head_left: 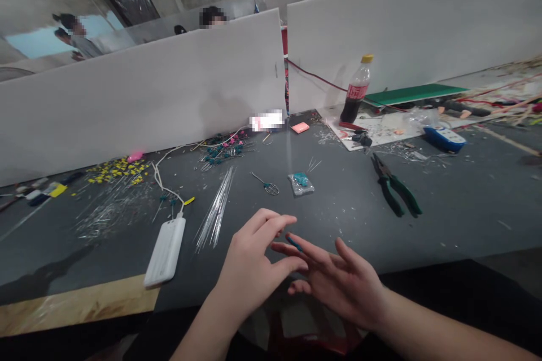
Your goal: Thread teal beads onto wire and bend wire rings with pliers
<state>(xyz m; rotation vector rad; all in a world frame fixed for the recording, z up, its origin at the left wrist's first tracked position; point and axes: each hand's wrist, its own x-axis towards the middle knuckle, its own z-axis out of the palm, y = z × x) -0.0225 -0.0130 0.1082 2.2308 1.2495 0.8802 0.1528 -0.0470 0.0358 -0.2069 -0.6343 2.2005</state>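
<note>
My right hand (345, 287) is turned palm up with its fingers stretched out. A small blue strip (294, 242), which looks like soft clay, lies along one of its fingers. Just to the left, my left hand (254, 256) is open, thumb and fingers apart, its thumb close to the right fingers; whether they touch I cannot tell. Beyond the hands lie a small wire whisk-like piece (267, 185) with a teal bit on it and a clear bag of teal clay (301, 182). A bundle of thin metal wires (217, 208) rests left of my left hand.
Green-handled pliers (393, 186) lie at right, below a blue-and-white device (444, 139). A cola bottle (356, 90) stands near the white partition (169, 90). A white power bank (166, 251) with a cable, yellow pieces (121, 169) and loose wires occupy the left. People are behind the partition.
</note>
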